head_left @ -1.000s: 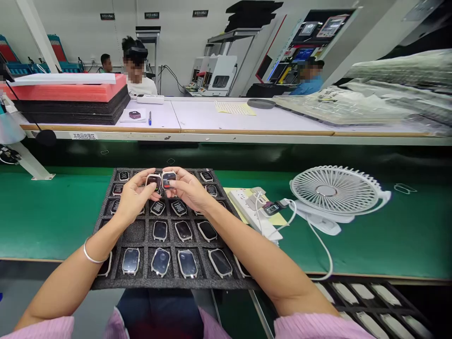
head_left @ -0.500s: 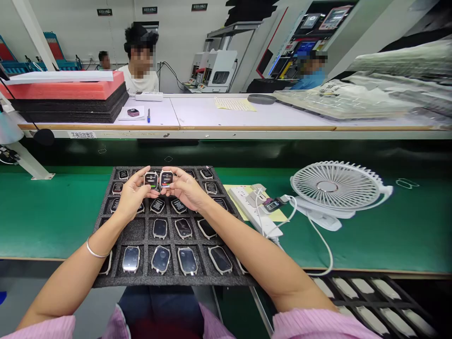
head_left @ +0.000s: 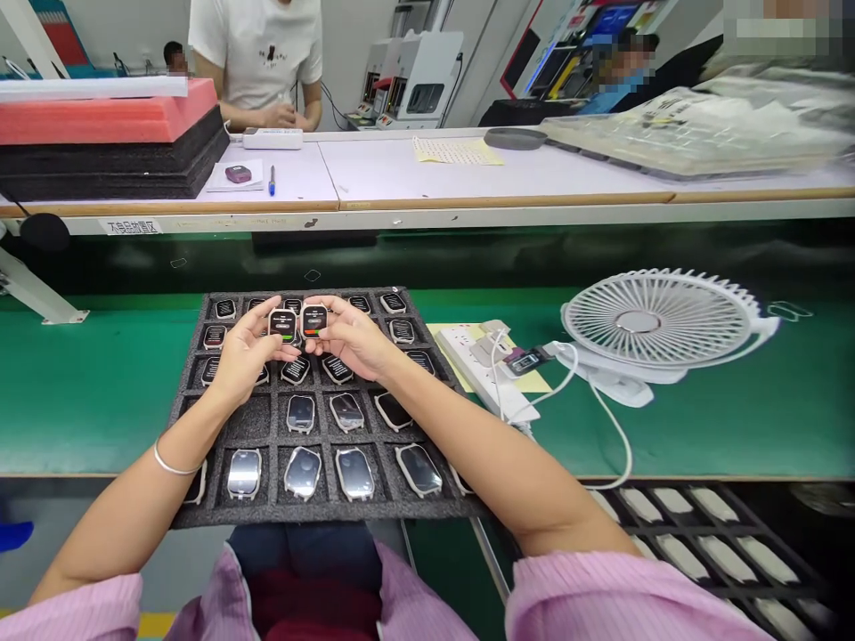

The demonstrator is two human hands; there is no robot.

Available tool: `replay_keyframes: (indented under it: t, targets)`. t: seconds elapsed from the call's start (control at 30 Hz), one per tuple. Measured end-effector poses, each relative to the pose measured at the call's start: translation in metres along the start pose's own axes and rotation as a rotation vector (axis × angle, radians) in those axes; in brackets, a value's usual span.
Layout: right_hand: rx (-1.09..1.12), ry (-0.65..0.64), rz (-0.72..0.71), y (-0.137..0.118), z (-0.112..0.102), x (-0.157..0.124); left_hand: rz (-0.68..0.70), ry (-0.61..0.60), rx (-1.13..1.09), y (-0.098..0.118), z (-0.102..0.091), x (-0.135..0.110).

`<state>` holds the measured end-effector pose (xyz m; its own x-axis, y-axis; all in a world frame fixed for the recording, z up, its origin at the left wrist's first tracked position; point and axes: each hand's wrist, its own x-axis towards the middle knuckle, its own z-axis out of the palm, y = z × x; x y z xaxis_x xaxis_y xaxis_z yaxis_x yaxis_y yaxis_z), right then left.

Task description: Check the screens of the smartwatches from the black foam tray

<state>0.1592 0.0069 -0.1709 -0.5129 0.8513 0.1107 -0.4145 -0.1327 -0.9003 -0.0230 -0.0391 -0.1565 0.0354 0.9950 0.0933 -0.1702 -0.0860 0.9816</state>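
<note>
Left hand grip pinches one small square lit-screen watch body, right hand grip pinches another, side by side over far rows of black foam tray.

Electronics factory, green conveyor line, foam tray of smartwatches

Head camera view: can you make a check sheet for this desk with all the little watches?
Surface: green bench mat, under a black foam tray.
Job's things: left smartwatch and right smartwatch, screens lit, side by side; more watches in tray cells.
Clutter: white fan, power strip.
Grips: left hand pinches left smartwatch; right hand pinches right smartwatch.
Cables: white cable loops beside the fan.
Surroundings: white table, foam stack, person in white shirt.
</note>
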Motion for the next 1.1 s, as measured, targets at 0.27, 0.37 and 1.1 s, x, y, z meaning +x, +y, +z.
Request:
replay_keyframes:
  t: [0.27,0.37,1.1]
  targets:
    - [-0.043,-0.007,0.006,-0.001,0.0,-0.003,0.043,-0.014,0.042,-0.008,-0.002,0.001]
    - [-0.05,-0.008,0.0,0.0,0.0,-0.003,0.049,0.0,0.052,-0.01,-0.001,0.002]
    - [-0.081,-0.033,-0.058,0.006,0.002,-0.003,0.131,0.032,0.045,-0.011,0.0,0.002]
